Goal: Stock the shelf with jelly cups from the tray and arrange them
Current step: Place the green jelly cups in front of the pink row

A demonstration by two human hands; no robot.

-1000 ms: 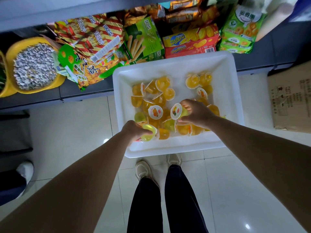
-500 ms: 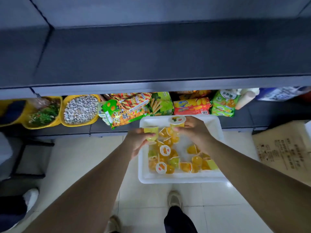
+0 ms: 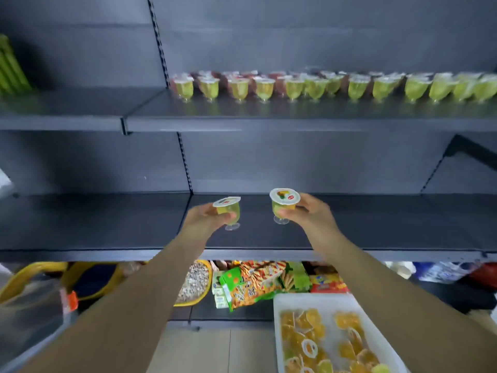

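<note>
Your left hand (image 3: 208, 218) grips a clear footed yellow-green jelly cup (image 3: 228, 211), your right hand (image 3: 306, 211) another footed cup (image 3: 283, 204), both over the dark grey metal shelf (image 3: 107, 222) at twelve o'clock. Narrow feet could tip if set down tilted.

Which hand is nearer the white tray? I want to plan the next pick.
Right. The right hand is over the shelf, above the white tray; the left hand is farther left.
</note>
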